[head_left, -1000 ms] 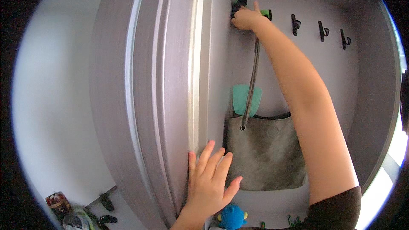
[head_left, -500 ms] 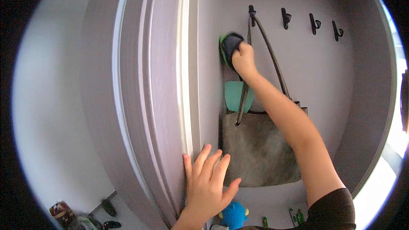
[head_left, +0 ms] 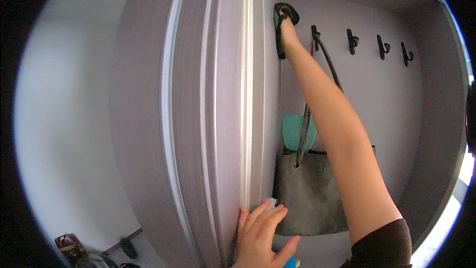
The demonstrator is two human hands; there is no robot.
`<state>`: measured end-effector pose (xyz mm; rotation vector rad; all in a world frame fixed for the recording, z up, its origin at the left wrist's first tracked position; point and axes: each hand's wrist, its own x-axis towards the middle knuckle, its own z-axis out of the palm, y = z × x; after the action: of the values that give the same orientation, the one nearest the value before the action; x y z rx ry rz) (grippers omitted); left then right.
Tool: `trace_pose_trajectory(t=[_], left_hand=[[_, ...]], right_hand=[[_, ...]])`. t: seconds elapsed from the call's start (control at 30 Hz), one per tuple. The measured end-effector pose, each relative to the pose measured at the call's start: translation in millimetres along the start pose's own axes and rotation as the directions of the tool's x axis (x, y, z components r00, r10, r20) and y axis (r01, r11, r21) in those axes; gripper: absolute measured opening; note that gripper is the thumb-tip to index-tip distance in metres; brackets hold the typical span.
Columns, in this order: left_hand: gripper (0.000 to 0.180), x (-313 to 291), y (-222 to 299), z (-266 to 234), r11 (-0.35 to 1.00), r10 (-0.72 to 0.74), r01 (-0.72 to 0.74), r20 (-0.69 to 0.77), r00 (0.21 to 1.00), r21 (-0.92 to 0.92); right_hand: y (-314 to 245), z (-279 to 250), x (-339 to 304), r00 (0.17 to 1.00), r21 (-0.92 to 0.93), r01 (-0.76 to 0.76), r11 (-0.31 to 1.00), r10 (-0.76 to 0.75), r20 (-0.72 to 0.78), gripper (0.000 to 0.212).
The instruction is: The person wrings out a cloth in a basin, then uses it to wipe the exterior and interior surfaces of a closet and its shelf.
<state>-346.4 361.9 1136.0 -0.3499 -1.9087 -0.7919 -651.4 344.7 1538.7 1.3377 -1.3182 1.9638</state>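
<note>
The right hand (head_left: 287, 29) is reaching to the upper left of the alcove and is gripping a dark item (head_left: 278, 32) with green parts; its fingertips are being partly hidden. The item is sitting high beside the left side wall, left of the first hook (head_left: 314, 33). A grey bag (head_left: 312, 193) is hanging from that hook by its strap (head_left: 303, 136). A teal panel (head_left: 292, 131) is projecting above the bag's rim. The left hand (head_left: 262, 235) is resting against the door frame (head_left: 252, 119), fingers slightly spread, thumb standing apart.
</note>
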Motion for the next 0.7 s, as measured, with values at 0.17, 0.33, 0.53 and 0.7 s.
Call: trace_pose_trajectory(t=[0.17, 0.33, 0.53, 0.7], left_hand=[[0.052, 1.4, -0.8, -6.5, 0.984, 0.048, -0.062, 0.083, 0.995, 0.168], [0.053, 1.0, -5.7, -7.0, 0.991, 0.005, -0.018, 0.1, 0.995, 0.134], [0.049, 5.0, -2.4, -4.1, 0.985, 0.064, -0.074, 0.068, 0.996, 0.156], [0.055, 3.0, -11.9, -5.3, 0.985, 0.008, -0.021, 0.077, 0.997, 0.171]], right_hand=[[-59.7, 24.6, 46.4, 0.982, 0.076, 0.156, 0.985, -0.163, 0.092, 0.07], [-104.9, 51.5, 19.8, 0.965, 0.084, 0.233, 0.969, -0.241, 0.1, 0.076], [-104.3, 49.7, -10.5, 0.952, -0.052, 0.3, 0.952, -0.296, 0.074, 0.078], [-75.5, 64.2, -86.0, 0.956, -0.142, 0.279, 0.95, -0.289, -0.054, 0.083]])
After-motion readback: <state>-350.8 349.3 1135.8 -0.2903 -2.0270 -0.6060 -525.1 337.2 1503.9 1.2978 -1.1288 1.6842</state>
